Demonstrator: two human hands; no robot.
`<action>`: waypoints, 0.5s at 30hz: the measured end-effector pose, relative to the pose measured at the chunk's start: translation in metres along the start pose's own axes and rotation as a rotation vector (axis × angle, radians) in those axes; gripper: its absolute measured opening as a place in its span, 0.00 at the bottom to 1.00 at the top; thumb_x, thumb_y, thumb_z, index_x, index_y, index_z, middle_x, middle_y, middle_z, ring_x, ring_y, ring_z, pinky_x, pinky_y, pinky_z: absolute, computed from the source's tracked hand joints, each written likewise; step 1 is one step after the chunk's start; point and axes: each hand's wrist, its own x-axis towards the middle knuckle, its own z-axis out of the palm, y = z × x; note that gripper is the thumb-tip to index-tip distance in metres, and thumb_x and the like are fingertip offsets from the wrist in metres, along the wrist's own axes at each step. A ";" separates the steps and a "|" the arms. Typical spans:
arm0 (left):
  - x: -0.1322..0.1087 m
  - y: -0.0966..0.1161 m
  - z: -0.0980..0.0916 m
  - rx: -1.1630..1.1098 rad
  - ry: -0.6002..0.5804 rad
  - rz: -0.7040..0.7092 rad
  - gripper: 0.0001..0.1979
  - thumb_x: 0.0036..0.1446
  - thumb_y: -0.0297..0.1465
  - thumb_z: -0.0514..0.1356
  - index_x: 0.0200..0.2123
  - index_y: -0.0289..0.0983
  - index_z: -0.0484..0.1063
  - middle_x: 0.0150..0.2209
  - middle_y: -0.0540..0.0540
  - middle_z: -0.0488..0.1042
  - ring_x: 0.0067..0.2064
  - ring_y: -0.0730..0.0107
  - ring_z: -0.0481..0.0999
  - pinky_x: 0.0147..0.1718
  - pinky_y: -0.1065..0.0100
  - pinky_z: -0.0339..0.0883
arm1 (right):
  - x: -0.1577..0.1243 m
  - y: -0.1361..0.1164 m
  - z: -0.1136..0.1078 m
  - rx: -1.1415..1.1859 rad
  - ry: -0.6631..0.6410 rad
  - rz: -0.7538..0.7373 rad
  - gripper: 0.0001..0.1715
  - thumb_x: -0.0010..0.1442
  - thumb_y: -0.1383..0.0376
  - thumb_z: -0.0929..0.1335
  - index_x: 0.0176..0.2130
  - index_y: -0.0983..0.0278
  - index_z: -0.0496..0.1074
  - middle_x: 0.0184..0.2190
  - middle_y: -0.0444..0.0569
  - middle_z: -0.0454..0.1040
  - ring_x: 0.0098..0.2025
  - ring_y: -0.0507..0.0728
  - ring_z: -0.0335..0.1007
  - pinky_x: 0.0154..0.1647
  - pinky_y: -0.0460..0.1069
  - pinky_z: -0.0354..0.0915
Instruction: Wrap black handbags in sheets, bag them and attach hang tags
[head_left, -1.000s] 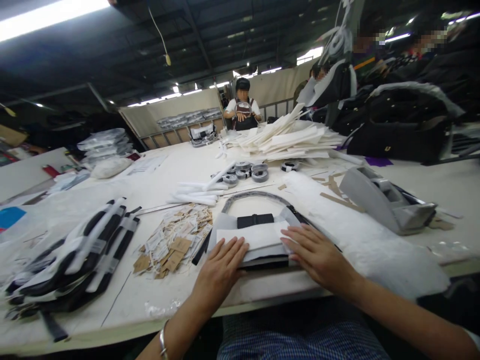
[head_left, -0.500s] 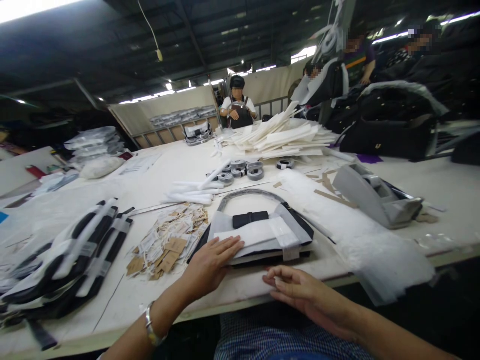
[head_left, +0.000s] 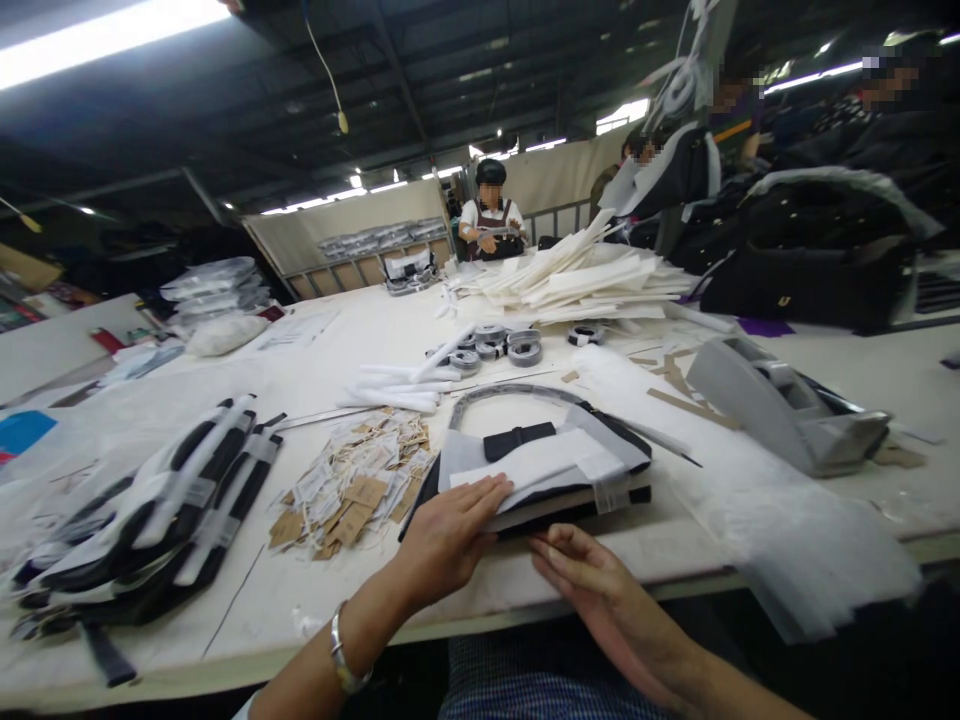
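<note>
A black handbag (head_left: pixel 639 452) lies on the table in front of me, its wrapped handle (head_left: pixel 517 392) pointing away. White wrapping sheet (head_left: pixel 540 468) covers much of its upper side, around a small black strap piece (head_left: pixel 519 441). Clear tape (head_left: pixel 612 492) reaches over the sheet's right end toward the near edge. My left hand (head_left: pixel 457 525) rests flat on the sheet's left part, fingers stretched out. At the bag's near edge is my right hand (head_left: pixel 581 575), palm turned inward, fingers loosely bent, with nothing visible in it. Whether its fingertips press the bag is unclear.
Paper tags (head_left: pixel 352 500) with strings are heaped left of the bag. Wrapped black bags (head_left: pixel 172 510) lie farther left. A grey tape dispenser (head_left: pixel 772 400) and white foam sheets (head_left: pixel 810 540) are at right. Rolled straps (head_left: pixel 523 348) lie behind; a co-worker (head_left: pixel 491 215) stands across the table.
My right hand has moved up to the bag's near edge. My left hand stays flat on the white sheet. The whole view has shifted a little, placing things farther right.
</note>
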 end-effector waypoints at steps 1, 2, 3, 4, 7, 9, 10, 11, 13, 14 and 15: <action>0.001 0.002 0.001 -0.017 0.011 0.000 0.34 0.62 0.25 0.58 0.69 0.42 0.52 0.66 0.45 0.63 0.65 0.64 0.65 0.61 0.60 0.64 | 0.001 0.001 -0.002 0.027 0.030 -0.011 0.14 0.51 0.64 0.77 0.39 0.60 0.75 0.44 0.45 0.75 0.60 0.60 0.66 0.71 0.57 0.52; 0.003 0.003 0.002 -0.035 0.023 -0.003 0.34 0.62 0.26 0.57 0.69 0.42 0.51 0.66 0.44 0.63 0.65 0.64 0.65 0.61 0.61 0.65 | 0.002 0.002 -0.004 0.068 0.070 -0.015 0.15 0.50 0.64 0.78 0.38 0.60 0.75 0.44 0.44 0.76 0.59 0.59 0.67 0.70 0.57 0.53; 0.004 0.004 0.004 -0.051 0.037 -0.012 0.34 0.63 0.26 0.57 0.69 0.42 0.50 0.66 0.44 0.64 0.65 0.64 0.66 0.60 0.61 0.66 | 0.005 0.004 -0.006 0.118 0.116 -0.007 0.16 0.47 0.65 0.78 0.37 0.60 0.75 0.43 0.44 0.77 0.58 0.59 0.69 0.70 0.56 0.55; 0.005 0.004 0.006 -0.066 0.048 -0.021 0.34 0.63 0.27 0.57 0.70 0.41 0.49 0.65 0.43 0.65 0.64 0.64 0.67 0.59 0.62 0.67 | 0.007 0.006 -0.008 0.170 0.162 0.010 0.17 0.45 0.66 0.79 0.35 0.60 0.75 0.42 0.44 0.78 0.57 0.60 0.70 0.69 0.56 0.57; 0.007 0.004 0.009 -0.084 0.064 -0.025 0.33 0.64 0.28 0.57 0.69 0.40 0.50 0.65 0.43 0.65 0.64 0.64 0.66 0.59 0.63 0.67 | 0.013 0.008 -0.011 0.266 0.257 0.064 0.16 0.41 0.67 0.79 0.31 0.61 0.74 0.40 0.47 0.80 0.54 0.61 0.74 0.67 0.55 0.62; 0.007 0.005 0.011 -0.059 0.057 0.002 0.31 0.64 0.27 0.56 0.68 0.40 0.53 0.66 0.43 0.63 0.65 0.64 0.65 0.61 0.61 0.65 | 0.013 0.006 -0.012 0.230 0.238 0.078 0.14 0.42 0.67 0.79 0.27 0.62 0.72 0.40 0.50 0.81 0.53 0.61 0.75 0.65 0.56 0.64; 0.007 0.005 0.013 -0.035 0.051 0.014 0.30 0.64 0.26 0.55 0.68 0.40 0.54 0.66 0.43 0.63 0.66 0.63 0.65 0.62 0.59 0.64 | 0.011 0.003 -0.012 0.184 0.208 0.089 0.14 0.43 0.66 0.78 0.26 0.63 0.71 0.41 0.51 0.81 0.53 0.62 0.75 0.64 0.56 0.64; 0.007 0.006 0.014 -0.007 0.043 0.021 0.30 0.63 0.25 0.55 0.68 0.39 0.55 0.66 0.43 0.63 0.66 0.63 0.65 0.62 0.58 0.64 | 0.009 -0.001 -0.013 0.121 0.169 0.111 0.15 0.44 0.66 0.78 0.26 0.63 0.70 0.41 0.52 0.81 0.53 0.62 0.75 0.63 0.56 0.65; 0.006 0.009 0.018 0.051 0.024 0.027 0.30 0.63 0.24 0.53 0.67 0.39 0.55 0.66 0.43 0.62 0.65 0.62 0.65 0.62 0.56 0.64 | 0.002 -0.013 -0.017 -0.074 0.086 0.203 0.14 0.48 0.62 0.77 0.29 0.64 0.70 0.42 0.53 0.81 0.51 0.62 0.76 0.58 0.56 0.68; 0.006 0.010 0.020 0.078 0.019 0.030 0.29 0.63 0.23 0.53 0.67 0.40 0.56 0.66 0.44 0.62 0.65 0.62 0.65 0.61 0.55 0.64 | -0.002 -0.021 -0.020 -0.209 0.037 0.262 0.15 0.51 0.58 0.76 0.32 0.64 0.72 0.40 0.54 0.81 0.48 0.61 0.78 0.54 0.55 0.71; 0.006 0.011 0.022 0.102 0.017 0.034 0.29 0.63 0.23 0.52 0.67 0.40 0.56 0.67 0.44 0.62 0.65 0.62 0.65 0.61 0.55 0.65 | -0.005 -0.031 -0.023 -0.358 -0.014 0.305 0.18 0.54 0.53 0.74 0.34 0.65 0.73 0.38 0.54 0.81 0.43 0.60 0.79 0.48 0.54 0.73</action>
